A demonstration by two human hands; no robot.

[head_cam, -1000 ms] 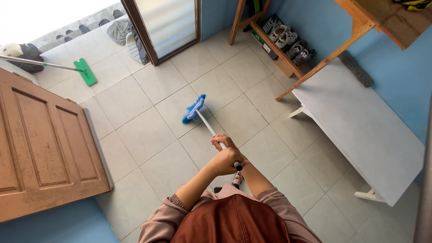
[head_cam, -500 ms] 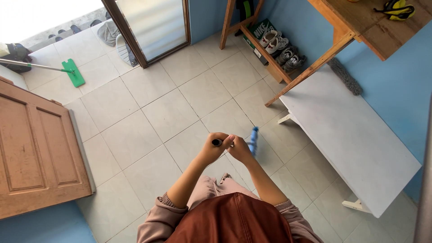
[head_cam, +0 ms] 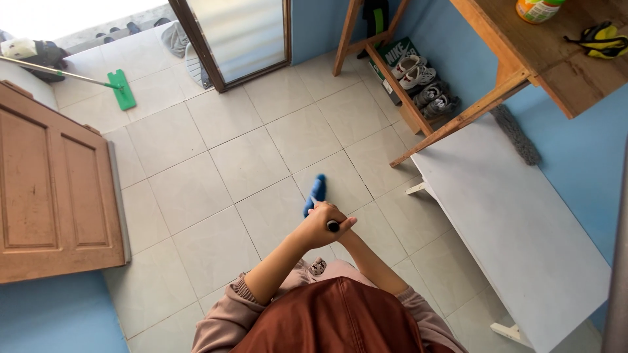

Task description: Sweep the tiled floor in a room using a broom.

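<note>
Here, seen from above:
Left hand [head_cam: 318, 225]: fingers clenched round the top of the broom handle [head_cam: 332, 226] — its black end cap shows.
Right hand [head_cam: 345, 230]: mostly hidden behind the left; its grip cannot be told.
Blue broom head [head_cam: 314, 195]: on the pale floor tiles [head_cam: 248, 160], just ahead of the hands.
Nearby: white bench [head_cam: 523, 222] to the right — green mop [head_cam: 122, 89] well apart, by the doorway.

Broom head [head_cam: 315, 195] on the floor [head_cam: 248, 163] ahead of both hands; door [head_cam: 55, 189] left, worktop [head_cam: 523, 242] right (shoe rack [head_cam: 418, 85] behind).
</note>
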